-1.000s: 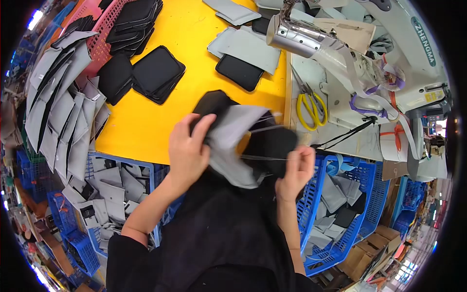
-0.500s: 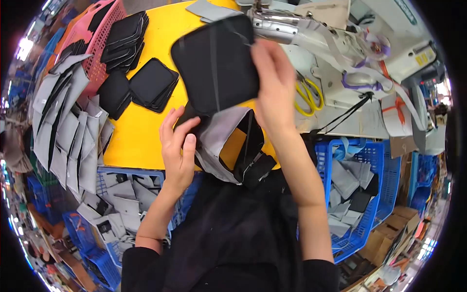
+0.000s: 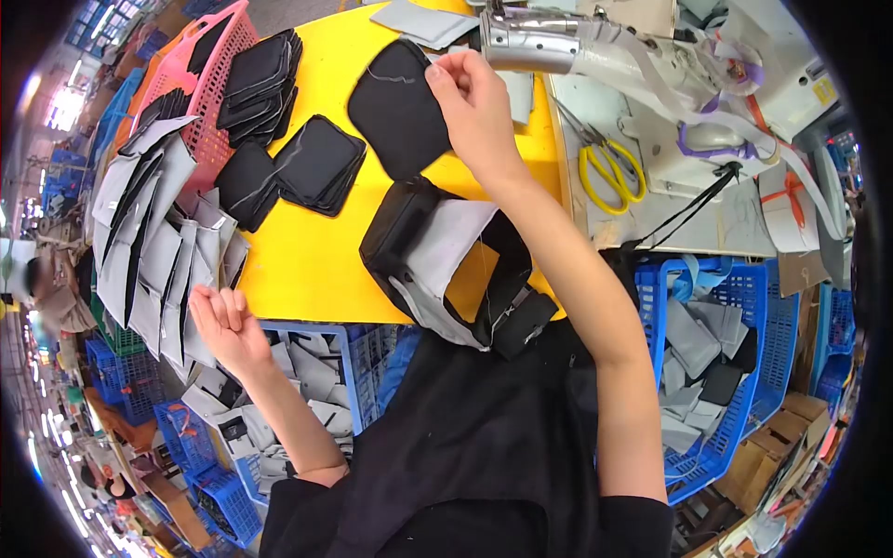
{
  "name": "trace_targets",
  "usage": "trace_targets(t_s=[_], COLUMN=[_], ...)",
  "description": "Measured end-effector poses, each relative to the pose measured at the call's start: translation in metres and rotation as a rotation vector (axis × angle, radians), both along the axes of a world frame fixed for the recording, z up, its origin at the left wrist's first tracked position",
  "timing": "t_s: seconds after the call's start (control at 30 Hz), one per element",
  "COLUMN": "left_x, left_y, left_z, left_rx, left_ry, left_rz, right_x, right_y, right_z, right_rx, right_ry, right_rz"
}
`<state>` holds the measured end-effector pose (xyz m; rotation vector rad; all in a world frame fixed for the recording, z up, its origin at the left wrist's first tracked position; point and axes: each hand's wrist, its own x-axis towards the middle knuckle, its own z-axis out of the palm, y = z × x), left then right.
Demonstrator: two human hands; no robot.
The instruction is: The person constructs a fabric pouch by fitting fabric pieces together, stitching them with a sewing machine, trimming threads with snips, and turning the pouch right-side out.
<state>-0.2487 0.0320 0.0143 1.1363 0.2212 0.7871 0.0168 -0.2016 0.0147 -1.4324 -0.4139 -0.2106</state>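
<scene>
Between the thumb and fingers of my right hand is the upper right edge of a black padded panel, a loose thread lying across its top. Below it on the yellow table rests a black and grey sewn piece, with an opening that shows the yellow surface. My left hand is raised near the hanging grey pieces, its fingers curled; whether it holds a thread or anything small cannot be made out. Black panels lie stacked left of the held panel.
A sewing machine stands at the upper right, with yellow-handled scissors beside it. A pink basket is at the upper left. Blue baskets with grey pieces flank my body. Grey sheets lie at the table's back.
The black panel came up off the sewn piece in my right hand and has since moved lower. My left hand has let go of the sewn piece and moved left, its fingers now curled.
</scene>
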Motion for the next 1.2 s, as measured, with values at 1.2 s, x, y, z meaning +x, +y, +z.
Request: trace_targets(t_s=[1.2], left_x=[0.065], left_y=[-0.012], left_z=[0.08], left_rx=[1.428], left_ry=[0.536], left_rz=[0.165], right_x=[-0.105], right_y=[-0.159], right_z=[0.02], right_rx=[-0.06], right_ry=[-0.396], right_rz=[0.417])
